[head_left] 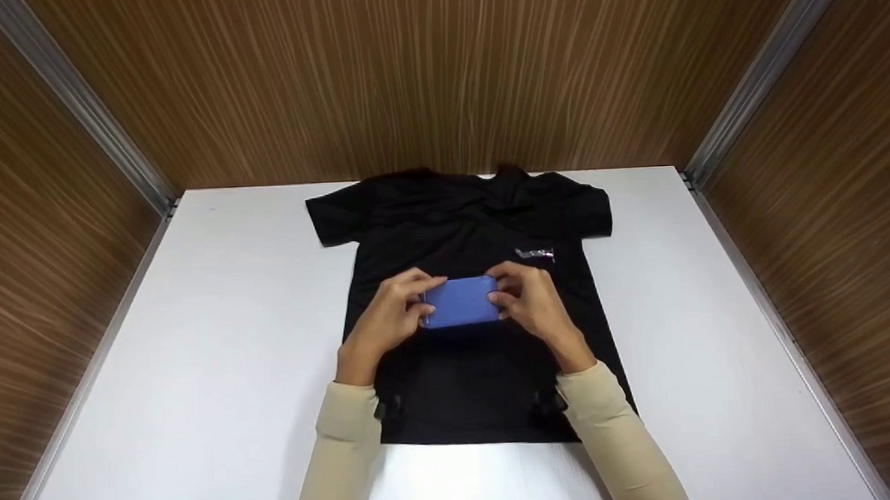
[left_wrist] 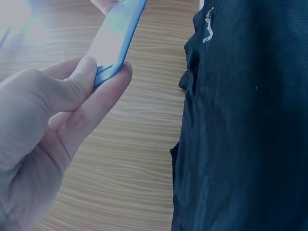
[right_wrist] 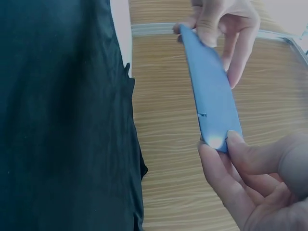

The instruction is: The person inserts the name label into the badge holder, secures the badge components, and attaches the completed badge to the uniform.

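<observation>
Both hands hold a flat blue rectangle with rounded corners (head_left: pixel 461 302), which looks like a phone case, above a black T-shirt (head_left: pixel 466 384). The left hand (head_left: pixel 395 311) pinches its left end between thumb and fingers. At the opposite end, the right hand (head_left: pixel 531 300) grips it the same way. In the right wrist view the blue piece (right_wrist: pixel 211 91) is thin and raised well off the shirt, with a small notch in one long edge. The left wrist view shows the left thumb (left_wrist: pixel 79 82) pressed on its near corner.
The T-shirt lies spread on a white table (head_left: pixel 194 351), sleeves out and collar toward the back wall. A small shiny print (head_left: pixel 535 253) marks its chest. Wood-grain panels (head_left: pixel 422 78) enclose the table at the back and both sides, with metal strips (head_left: pixel 85 100) at the corners.
</observation>
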Demonstrator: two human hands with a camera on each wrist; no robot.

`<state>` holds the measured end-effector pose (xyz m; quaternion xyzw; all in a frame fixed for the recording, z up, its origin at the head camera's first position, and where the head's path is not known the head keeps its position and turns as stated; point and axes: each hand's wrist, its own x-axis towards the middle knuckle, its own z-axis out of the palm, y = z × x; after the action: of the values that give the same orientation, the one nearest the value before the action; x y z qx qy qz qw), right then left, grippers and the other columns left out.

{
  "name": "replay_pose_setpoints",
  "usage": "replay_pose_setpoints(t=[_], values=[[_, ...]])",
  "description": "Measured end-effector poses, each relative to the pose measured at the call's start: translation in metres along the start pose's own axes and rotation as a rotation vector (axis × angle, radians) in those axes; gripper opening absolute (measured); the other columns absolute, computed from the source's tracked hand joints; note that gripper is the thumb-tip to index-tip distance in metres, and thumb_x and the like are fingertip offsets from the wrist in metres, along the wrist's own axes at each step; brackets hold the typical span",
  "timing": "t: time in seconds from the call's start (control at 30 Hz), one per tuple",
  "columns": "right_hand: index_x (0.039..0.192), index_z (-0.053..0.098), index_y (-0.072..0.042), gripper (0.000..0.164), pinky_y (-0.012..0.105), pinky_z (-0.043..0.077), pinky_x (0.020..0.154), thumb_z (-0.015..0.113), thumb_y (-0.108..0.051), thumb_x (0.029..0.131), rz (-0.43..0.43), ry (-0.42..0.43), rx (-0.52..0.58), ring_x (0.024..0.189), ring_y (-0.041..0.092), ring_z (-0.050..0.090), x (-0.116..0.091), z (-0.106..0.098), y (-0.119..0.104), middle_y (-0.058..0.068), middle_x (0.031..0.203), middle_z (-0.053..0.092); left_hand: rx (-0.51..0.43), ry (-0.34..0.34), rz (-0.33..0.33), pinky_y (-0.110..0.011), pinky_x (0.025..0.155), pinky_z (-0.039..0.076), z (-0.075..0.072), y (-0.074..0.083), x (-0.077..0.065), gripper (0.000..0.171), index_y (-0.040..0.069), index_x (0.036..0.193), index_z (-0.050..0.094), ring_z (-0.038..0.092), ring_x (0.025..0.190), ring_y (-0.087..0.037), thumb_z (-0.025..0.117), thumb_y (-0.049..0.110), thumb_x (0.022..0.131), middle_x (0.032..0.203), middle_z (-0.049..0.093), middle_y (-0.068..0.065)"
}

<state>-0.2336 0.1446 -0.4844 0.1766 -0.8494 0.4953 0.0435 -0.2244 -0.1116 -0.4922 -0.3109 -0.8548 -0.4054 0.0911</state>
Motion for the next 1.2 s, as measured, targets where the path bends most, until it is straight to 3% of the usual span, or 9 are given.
replay_pose_setpoints(t=[0.3,0.67,0.93,1.2], values=[[0.102,0.074,0.004,0.022,0.028,0.061,0.058,0.080,0.009,0.082,0.055,-0.004,0.031,0.068,0.020,0.072,0.0022,-0.0047,-0.0028,0.020,0.082,0.074,0.005,-0.011,-0.001,-0.037,0.083,0.057,-0.0003,0.0004,0.0015,0.041,0.004,0.133,0.069,0.063,0.094,-0.022,0.069,-0.006,0.093,0.113,0.069,-0.014],[0.097,0.075,0.004,0.021,0.025,0.061,0.060,0.085,0.006,0.078,0.084,0.007,0.051,0.072,0.030,0.077,0.0032,-0.0084,-0.0063,0.023,0.083,0.077,0.019,0.003,0.009,-0.038,0.084,0.057,-0.0010,0.0022,0.0001,0.043,0.006,0.133,0.070,0.063,0.095,-0.022,0.067,-0.009,0.093,0.112,0.069,-0.013],[0.097,0.074,0.006,0.024,0.023,0.060,0.059,0.086,0.005,0.077,0.100,0.014,0.052,0.072,0.027,0.077,0.0013,-0.0090,-0.0038,0.024,0.083,0.077,0.007,0.006,0.009,-0.039,0.086,0.058,0.0001,0.0033,-0.0013,0.043,0.004,0.132,0.070,0.065,0.098,-0.023,0.066,-0.012,0.091,0.112,0.069,-0.014],[0.098,0.073,0.005,0.022,0.022,0.059,0.059,0.085,0.005,0.079,0.092,0.015,0.021,0.071,0.025,0.075,0.0016,-0.0088,-0.0044,0.022,0.084,0.077,0.021,-0.009,-0.007,-0.038,0.083,0.056,0.0004,0.0042,-0.0003,0.042,0.004,0.134,0.068,0.061,0.092,-0.022,0.066,-0.009,0.093,0.114,0.068,-0.014]])
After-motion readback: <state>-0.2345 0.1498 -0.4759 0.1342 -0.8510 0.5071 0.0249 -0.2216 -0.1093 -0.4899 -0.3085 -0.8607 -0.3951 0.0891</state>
